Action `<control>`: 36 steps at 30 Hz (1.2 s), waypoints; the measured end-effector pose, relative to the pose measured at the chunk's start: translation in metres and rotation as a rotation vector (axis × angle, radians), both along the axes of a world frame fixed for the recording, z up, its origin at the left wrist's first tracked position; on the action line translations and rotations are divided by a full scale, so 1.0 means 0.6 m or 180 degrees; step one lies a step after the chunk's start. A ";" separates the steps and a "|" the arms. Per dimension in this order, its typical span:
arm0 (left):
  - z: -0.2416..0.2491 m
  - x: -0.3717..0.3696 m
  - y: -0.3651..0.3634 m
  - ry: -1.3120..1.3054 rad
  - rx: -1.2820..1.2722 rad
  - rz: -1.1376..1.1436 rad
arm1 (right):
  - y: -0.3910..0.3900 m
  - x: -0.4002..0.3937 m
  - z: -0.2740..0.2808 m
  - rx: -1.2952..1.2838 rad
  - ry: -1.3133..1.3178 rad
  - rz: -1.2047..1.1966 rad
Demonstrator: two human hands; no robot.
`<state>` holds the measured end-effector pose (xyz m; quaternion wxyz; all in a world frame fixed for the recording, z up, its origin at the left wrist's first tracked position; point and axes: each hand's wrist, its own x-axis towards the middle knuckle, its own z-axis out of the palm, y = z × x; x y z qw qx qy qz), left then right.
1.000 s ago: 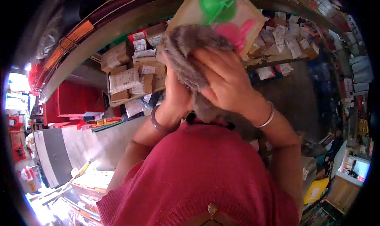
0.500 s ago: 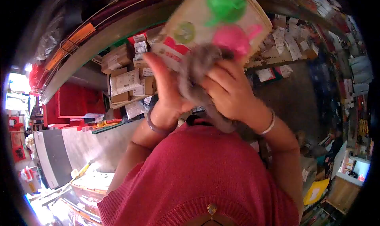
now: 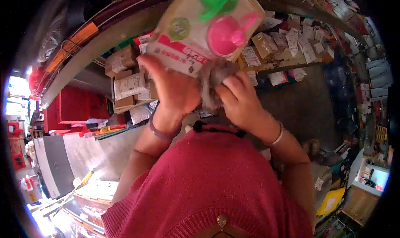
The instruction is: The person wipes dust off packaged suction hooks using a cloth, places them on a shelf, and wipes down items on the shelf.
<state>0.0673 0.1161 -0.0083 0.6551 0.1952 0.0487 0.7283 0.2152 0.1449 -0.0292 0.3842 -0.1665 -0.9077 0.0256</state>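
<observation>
A flat package (image 3: 196,33) with a green piece (image 3: 218,0) and a pink piece (image 3: 225,35) on its front tilts up beyond my hands. My left hand (image 3: 177,88) is at its lower left edge, thumb stretched up and apart from the palm; its other fingers are hidden behind the package or cloth. My right hand (image 3: 241,98) has its fingers closed round a bunched grey-brown cloth (image 3: 212,81), held against the lower edge of the package.
Boxes and labelled parcels (image 3: 129,87) are stacked at the left behind my hands. More parcels (image 3: 264,46) lie on a shelf at the upper right. A red cabinet (image 3: 81,106) stands at the left, and a yellow packet (image 3: 331,201) is at the lower right.
The package has shifted left and slightly down. The cloth is bunched higher, and its end no longer hangs down over my chest. My left hand has moved slightly left.
</observation>
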 end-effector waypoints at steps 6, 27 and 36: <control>-0.005 0.009 -0.007 0.0217 0.0025 -0.0588 | 0.008 -0.028 0.058 0.0236 0.0224 0.0044; 0.034 -0.007 0.009 0.0517 0.0189 0.0423 | 0.044 0.217 0.046 -0.3968 0.3934 0.0453; 0.010 -0.033 -0.001 0.0680 -0.0534 -0.0055 | 0.099 0.228 0.049 -0.1285 0.1385 -0.2083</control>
